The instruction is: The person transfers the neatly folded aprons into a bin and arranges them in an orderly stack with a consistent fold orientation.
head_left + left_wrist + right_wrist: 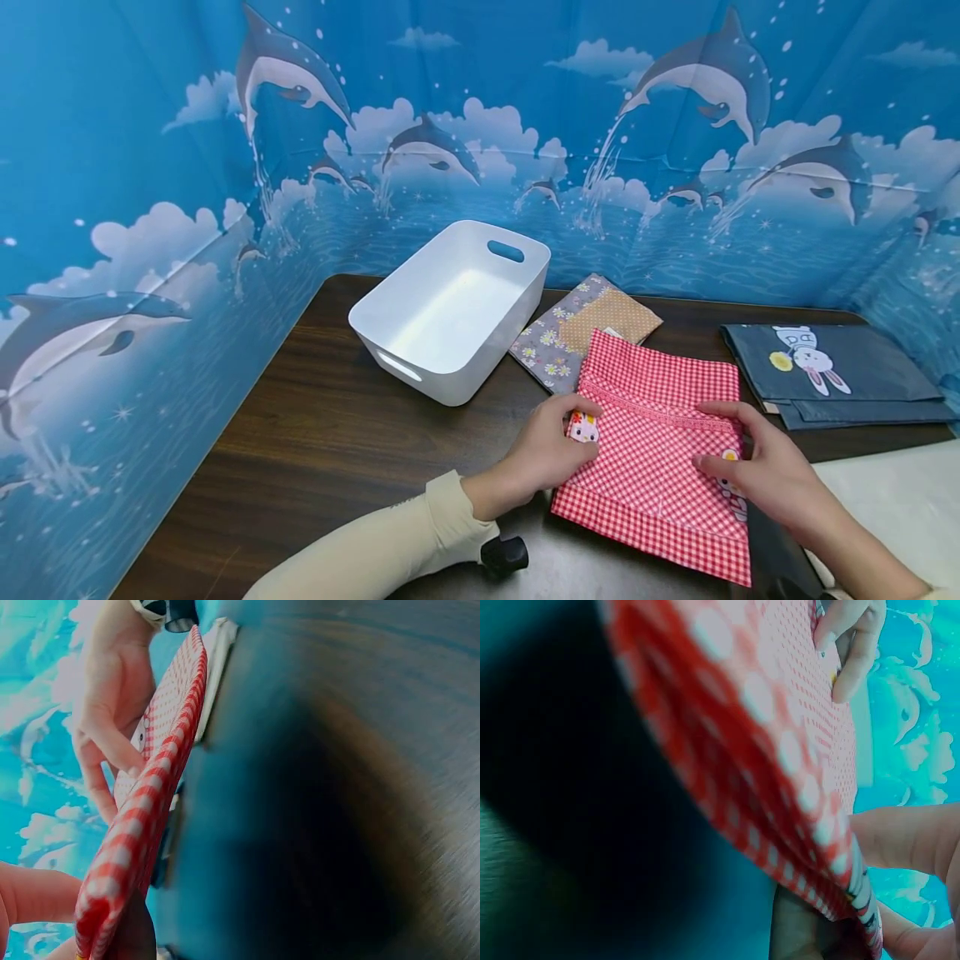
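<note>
Head view: dolphin-print backdrop (480,75) behind and to the left. Dark wood-grain worktop (300,442) in front of it. White plastic storage bin (468,379) on the worktop, far left of the cloth; its wall would block a low move that way.

Red gingham cloth (652,475) in front of the person, seemingly held just above the worktop; edge looks layered in the right wrist view. Likely trouble: uneven pull from the 2 sides could slide the layers apart and crease it; a loosened grip could let the middle sag.

Pale sheet (900,492) at lower right, cut off by frame. Folded dark rabbit-print cloth (892,358) just right of the gingham, a possible snag for the right arm. Folded daisy-print cloth (551,354) overlapped by the gingham's far left corner; contact unclear, could get dragged.

Left hand (551,442) and right hand (776,467), 1 per side edge: fingers partly curled, gingham pinched, 2 on top, others beneath.

Smallest: cartoon patch (583,428) by the left fingers.
</note>
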`<state>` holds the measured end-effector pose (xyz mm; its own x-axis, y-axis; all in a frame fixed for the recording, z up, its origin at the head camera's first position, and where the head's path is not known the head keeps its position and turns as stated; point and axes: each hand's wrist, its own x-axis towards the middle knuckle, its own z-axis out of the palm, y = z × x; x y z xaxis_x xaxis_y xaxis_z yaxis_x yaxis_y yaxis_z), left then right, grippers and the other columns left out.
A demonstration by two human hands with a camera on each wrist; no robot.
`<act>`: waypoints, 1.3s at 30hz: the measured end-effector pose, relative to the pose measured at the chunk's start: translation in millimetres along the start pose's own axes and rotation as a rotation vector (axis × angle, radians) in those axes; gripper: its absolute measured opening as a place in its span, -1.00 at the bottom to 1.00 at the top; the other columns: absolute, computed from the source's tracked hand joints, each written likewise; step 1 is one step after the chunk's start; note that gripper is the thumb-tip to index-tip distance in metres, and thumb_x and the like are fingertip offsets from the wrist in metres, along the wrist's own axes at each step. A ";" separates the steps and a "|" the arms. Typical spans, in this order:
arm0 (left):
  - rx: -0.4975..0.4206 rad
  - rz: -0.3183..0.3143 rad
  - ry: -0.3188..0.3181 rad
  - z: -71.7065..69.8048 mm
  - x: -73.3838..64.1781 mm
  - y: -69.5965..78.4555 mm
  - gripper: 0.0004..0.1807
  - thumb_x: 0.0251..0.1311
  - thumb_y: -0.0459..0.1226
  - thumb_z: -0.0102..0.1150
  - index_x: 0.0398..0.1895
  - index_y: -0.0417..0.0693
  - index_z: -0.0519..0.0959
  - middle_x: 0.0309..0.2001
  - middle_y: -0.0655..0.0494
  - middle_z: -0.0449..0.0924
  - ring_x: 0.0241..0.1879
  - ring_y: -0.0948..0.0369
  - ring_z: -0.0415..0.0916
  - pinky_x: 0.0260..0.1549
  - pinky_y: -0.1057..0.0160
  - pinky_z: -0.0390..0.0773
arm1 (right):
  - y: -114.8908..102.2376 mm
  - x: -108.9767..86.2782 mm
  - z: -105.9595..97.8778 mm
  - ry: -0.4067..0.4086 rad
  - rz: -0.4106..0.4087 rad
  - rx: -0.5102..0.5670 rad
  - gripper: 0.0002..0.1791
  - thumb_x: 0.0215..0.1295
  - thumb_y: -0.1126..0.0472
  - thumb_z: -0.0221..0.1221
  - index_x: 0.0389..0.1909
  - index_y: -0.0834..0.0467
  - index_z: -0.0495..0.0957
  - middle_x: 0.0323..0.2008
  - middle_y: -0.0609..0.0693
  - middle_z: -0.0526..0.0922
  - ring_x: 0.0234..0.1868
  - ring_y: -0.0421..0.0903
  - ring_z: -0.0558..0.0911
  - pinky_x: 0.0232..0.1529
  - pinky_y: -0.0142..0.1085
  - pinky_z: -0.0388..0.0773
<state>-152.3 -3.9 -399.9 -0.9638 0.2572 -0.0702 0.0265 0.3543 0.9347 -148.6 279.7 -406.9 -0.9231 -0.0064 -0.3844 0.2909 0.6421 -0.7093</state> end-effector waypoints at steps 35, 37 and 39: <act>-0.026 -0.058 0.202 -122.0 17.3 58.1 -0.45 0.32 -0.42 0.37 0.38 -0.05 0.57 0.39 -0.05 0.56 0.18 0.03 0.67 0.18 0.06 0.73 | -115.6 15.4 7.7 0.025 -0.359 0.056 -0.12 0.49 0.10 0.32 0.70 0.07 0.12 0.49 0.32 0.37 0.31 0.28 0.59 -0.03 -0.28 0.65; -0.018 -0.078 0.216 -132.5 17.1 58.7 -0.45 0.33 -0.40 0.37 0.39 -0.03 0.56 0.40 -0.03 0.56 0.19 0.03 0.66 0.20 0.05 0.71 | -125.4 18.0 13.2 0.013 -0.375 0.078 -0.11 0.47 0.12 0.33 0.70 0.07 0.13 0.49 0.31 0.37 0.31 0.28 0.60 0.00 -0.21 0.70; -0.003 -0.093 0.229 -143.0 16.6 58.6 -0.44 0.32 -0.38 0.38 0.39 -0.02 0.56 0.40 -0.03 0.56 0.22 0.01 0.65 0.23 0.02 0.70 | -135.0 20.5 18.3 -0.003 -0.392 0.102 -0.11 0.45 0.14 0.35 0.70 0.06 0.14 0.51 0.30 0.35 0.35 0.30 0.59 0.08 -0.10 0.74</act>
<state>-204.7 -107.4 -296.4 -0.9971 0.0128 -0.0752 -0.0653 0.3645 0.9289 -202.2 178.9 -329.8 -0.9685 -0.2376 -0.0745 -0.0595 0.5112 -0.8574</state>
